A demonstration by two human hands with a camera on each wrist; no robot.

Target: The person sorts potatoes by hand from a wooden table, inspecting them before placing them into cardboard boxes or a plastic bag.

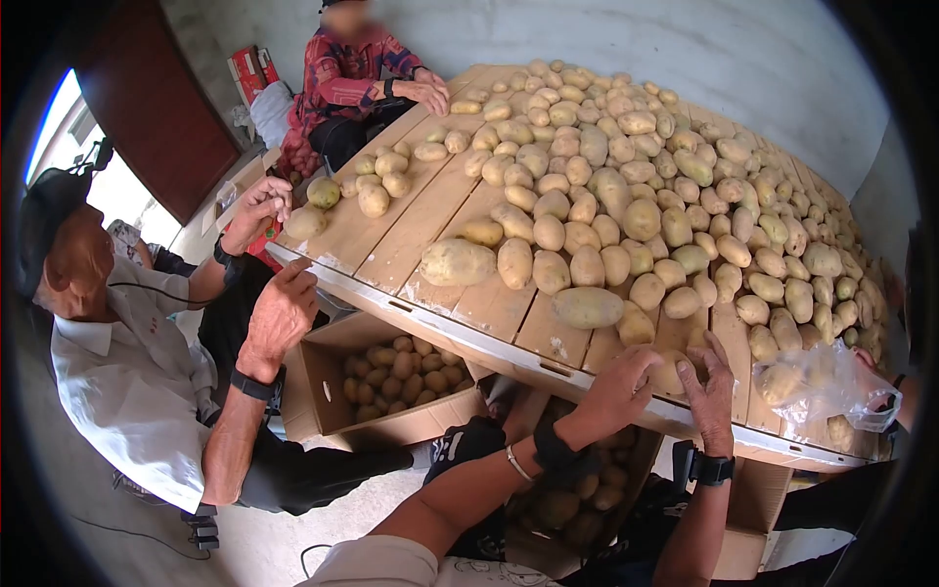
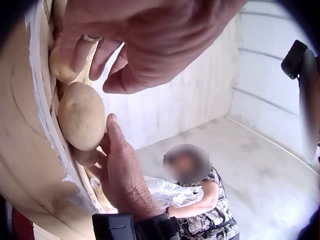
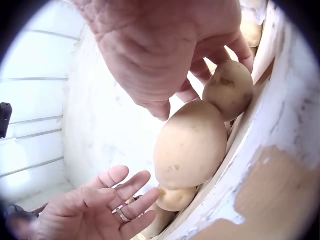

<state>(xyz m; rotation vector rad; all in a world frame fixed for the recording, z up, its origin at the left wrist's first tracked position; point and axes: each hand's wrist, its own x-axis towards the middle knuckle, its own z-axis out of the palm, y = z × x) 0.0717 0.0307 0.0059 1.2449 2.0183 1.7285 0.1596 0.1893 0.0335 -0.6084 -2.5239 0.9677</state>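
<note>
At the near table edge lies a pale oval potato [image 1: 668, 374] [image 2: 82, 115] [image 3: 192, 142], between my two hands. My left hand [image 1: 618, 391] [image 2: 145, 45] is on its left, fingers loosely bent and apart from it. In the left wrist view, those fingertips overlap a smaller potato [image 2: 62, 65]. On the other side, my right hand [image 1: 709, 391] [image 3: 170, 50] has its thumb and fingers spread. Its fingers reach behind a small potato with a brown patch [image 3: 228, 89], right at its surface in the right wrist view. Neither hand is wrapped around a potato.
A large heap of potatoes [image 1: 626, 196] covers much of the slatted wooden table [image 1: 391, 230]. Below stand cardboard boxes of potatoes, one box [image 1: 333, 386] at left. Persons sit at left and far side; another person's hand holds a clear plastic bag [image 1: 831, 382] at right.
</note>
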